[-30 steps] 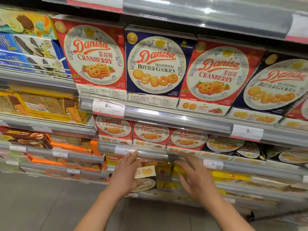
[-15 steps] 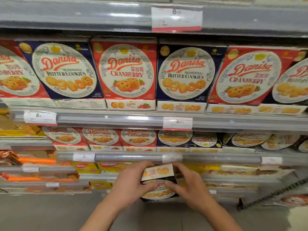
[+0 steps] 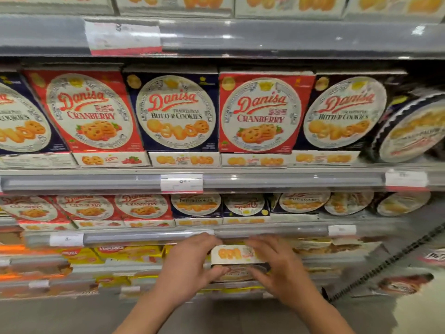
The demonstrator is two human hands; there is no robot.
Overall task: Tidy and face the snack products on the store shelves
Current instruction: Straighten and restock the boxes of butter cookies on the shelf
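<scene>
A small Danisa butter cookie box (image 3: 237,257) with a white top flap and dark face is held in front of the lower shelves. My left hand (image 3: 190,266) grips its left side, thumb under the front. My right hand (image 3: 277,266) grips its right side. Just above them runs a grey shelf rail (image 3: 144,237) carrying small red cranberry boxes (image 3: 142,208) and blue butter cookie boxes (image 3: 196,207); one blue box (image 3: 244,207) stands upside down. The box's lower part is hidden by my fingers.
Large Danisa cranberry box (image 3: 261,114) and butter cookie box (image 3: 175,114) alternate on the shelf above. A round tin (image 3: 414,131) leans at far right. Yellow packs (image 3: 125,253) fill the lower left shelf. Price tags (image 3: 181,183) hang on rails. Grey floor lies below.
The view has shifted right and closer. Both hands went from reaching toward the lower shelf to gripping the small cookie box, which now sits slightly higher near the shelf rail.
</scene>
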